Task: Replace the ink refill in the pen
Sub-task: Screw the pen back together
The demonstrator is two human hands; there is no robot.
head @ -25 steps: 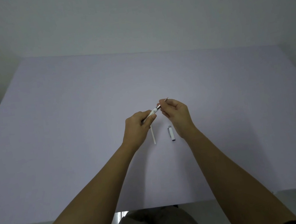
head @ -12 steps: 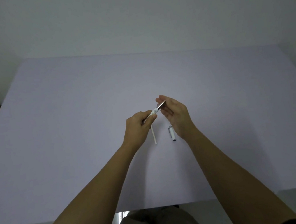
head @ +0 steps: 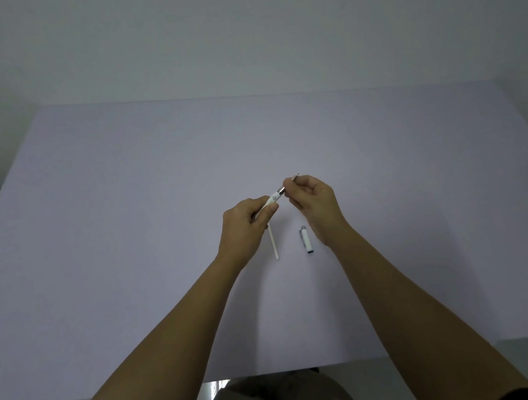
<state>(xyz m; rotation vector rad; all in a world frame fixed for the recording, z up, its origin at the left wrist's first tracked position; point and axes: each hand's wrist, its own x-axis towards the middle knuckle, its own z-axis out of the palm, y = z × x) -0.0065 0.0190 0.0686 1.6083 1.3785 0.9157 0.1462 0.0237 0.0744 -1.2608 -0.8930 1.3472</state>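
Note:
A white pen barrel (head: 272, 199) is held above the table, tilted up to the right, with my left hand (head: 246, 227) closed around its lower part. My right hand (head: 315, 204) pinches the pen's metal tip section (head: 287, 186) between thumb and fingers; the fine point pokes out past the fingers. A thin white ink refill (head: 273, 242) lies on the table below my left hand, partly hidden by it. The white pen cap (head: 306, 240) with a dark end lies just right of the refill, beside my right wrist.
The pale lilac table (head: 128, 251) is wide, with its near edge close to my body and its far edge against a white wall. A brown floor strip shows past the left edge.
My right hand's fingers, spread apart half a second ago, have closed again on the pen's tip section. The left hand, refill and cap stay where they were.

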